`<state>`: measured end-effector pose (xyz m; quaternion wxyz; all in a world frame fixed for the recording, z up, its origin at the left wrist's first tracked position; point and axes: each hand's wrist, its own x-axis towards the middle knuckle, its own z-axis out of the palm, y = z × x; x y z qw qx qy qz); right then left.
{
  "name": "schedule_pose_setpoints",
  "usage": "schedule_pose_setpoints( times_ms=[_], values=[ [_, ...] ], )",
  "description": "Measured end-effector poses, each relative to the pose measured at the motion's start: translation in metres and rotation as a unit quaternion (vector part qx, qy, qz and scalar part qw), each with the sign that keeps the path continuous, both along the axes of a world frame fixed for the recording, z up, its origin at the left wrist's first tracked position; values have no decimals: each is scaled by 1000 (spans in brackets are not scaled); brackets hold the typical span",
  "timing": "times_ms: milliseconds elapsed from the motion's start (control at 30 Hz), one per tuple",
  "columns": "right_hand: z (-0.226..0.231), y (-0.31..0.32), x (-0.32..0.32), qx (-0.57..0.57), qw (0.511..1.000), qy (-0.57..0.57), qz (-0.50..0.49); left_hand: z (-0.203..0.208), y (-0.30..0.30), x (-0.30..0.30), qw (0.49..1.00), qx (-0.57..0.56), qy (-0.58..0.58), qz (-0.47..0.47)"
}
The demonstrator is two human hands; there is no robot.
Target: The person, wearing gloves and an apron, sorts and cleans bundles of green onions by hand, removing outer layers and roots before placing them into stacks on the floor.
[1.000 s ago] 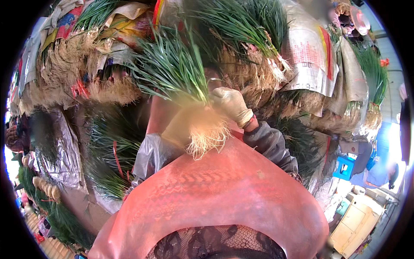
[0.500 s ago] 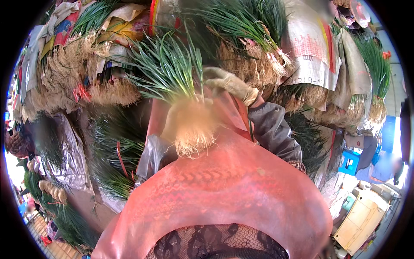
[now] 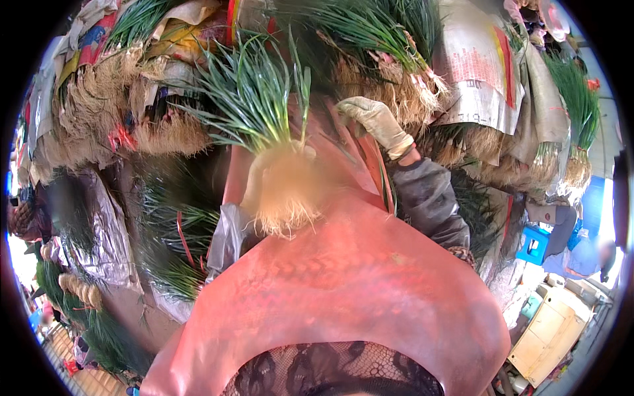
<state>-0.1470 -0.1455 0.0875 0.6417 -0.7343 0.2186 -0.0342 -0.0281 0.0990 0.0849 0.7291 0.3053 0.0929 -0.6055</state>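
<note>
A bunch of green onions [image 3: 267, 109] stands in front of me, leaves up and pale roots toward me. Around its lower stalks is my left hand [image 3: 255, 177], in a pale glove and closed; a blurred patch hides most of its fingers. Right of the bunch, apart from its leaves, my right hand [image 3: 375, 124] wears a dirty cream glove. Its fingers are loosely bent, with a gap to the thumb, and I see nothing held in them. Beneath both hands spreads a reddish plastic apron [image 3: 356, 270] over my lap.
Root-fringed green onion bundles [image 3: 396, 82] lie ahead, some under woven sacks [image 3: 472, 72]. More dark green bundles [image 3: 175, 224] lie by my left side. A blue plastic stool [image 3: 533, 245] and a cream cabinet [image 3: 549, 333] stand at the right. Another person [image 3: 581, 254] is near the stool.
My right hand has moved away from the leaves, to the right. The bunch in my left hand has shifted slightly left and up.
</note>
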Motion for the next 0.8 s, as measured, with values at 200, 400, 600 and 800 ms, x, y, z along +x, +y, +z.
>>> schedule_pose_setpoints(
  times_ms=[200, 400, 600, 800],
  values=[
    [5, 42, 5, 207, 961, -15, 182, -1, -5, -2, 1000, -25, 4, 9],
    [3, 41, 7, -293, 953, -61, -40, -5, -4, 1, 999, -44, 4, 29],
    [29, 57, 39, -400, 904, 142, 58, -8, 1, 2, 997, -52, 4, 49],
    [-122, 5, 31, -351, 933, -27, 70, -5, -7, 5, 996, -75, 4, 44]
  ],
)
